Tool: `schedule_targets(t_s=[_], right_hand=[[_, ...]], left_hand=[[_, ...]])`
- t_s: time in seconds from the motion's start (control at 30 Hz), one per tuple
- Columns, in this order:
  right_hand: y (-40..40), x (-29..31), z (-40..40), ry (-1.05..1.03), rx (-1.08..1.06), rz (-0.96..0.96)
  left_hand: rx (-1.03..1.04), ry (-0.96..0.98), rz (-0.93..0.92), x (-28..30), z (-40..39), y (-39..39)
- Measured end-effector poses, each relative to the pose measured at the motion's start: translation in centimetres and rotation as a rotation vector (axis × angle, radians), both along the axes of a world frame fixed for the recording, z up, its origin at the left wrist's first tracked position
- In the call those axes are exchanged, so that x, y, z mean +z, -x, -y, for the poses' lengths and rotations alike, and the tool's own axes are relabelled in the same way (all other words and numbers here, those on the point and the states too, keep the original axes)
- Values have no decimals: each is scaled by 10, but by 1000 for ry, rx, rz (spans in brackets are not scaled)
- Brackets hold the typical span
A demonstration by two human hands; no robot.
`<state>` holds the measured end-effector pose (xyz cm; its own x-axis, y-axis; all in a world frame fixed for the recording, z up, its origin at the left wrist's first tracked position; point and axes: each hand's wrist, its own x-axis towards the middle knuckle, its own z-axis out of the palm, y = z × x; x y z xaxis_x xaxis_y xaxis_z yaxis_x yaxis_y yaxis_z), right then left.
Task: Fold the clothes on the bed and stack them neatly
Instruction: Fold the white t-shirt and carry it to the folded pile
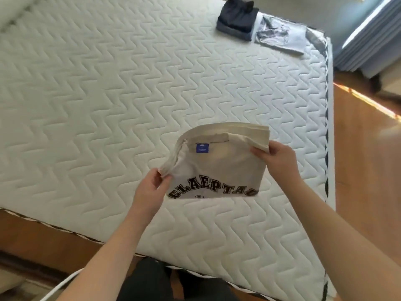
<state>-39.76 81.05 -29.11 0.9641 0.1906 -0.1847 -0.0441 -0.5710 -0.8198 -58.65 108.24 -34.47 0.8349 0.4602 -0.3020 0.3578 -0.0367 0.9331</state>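
Folded cream T-shirt point(219, 168), dark collegiate lettering, blue neck label, held above near part of bed point(108, 94). Left hand point(152, 187): fingers pinch shirt's left edge. Right hand point(275, 157): fingers curled round right edge, thumb on top. Far right corner of bed: folded dark garment point(236, 22), touching folded grey printed shirt point(280, 35) to its right. Wood floor point(364, 170) at right.

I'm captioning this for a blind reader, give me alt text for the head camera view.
Both hands, left hand and right hand, hold a folded cream T-shirt with dark lettering above a white quilted mattress. Folded dark clothes and a grey garment lie at its far corner.
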Motion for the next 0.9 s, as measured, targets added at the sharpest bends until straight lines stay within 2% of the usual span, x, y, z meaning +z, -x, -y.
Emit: schedule_targets(t_s=[0.1, 0.23, 0.37, 0.5, 0.67, 0.9], right_hand=[[42, 33, 34, -132, -81, -2], [93, 67, 74, -288, -229, 62], [135, 91, 103, -364, -310, 88], [165, 109, 114, -394, -436, 143], [200, 127, 110, -405, -655, 216], [253, 141, 112, -358, -865, 232]], left_hand=[[4, 66, 137, 49, 2, 1], [25, -47, 315, 107, 2, -4], [58, -193, 360, 143, 13, -14], [-91, -212, 398, 167, 22, -31], [-367, -61, 375, 181, 13, -49], [-580, 154, 228, 176, 26, -64]])
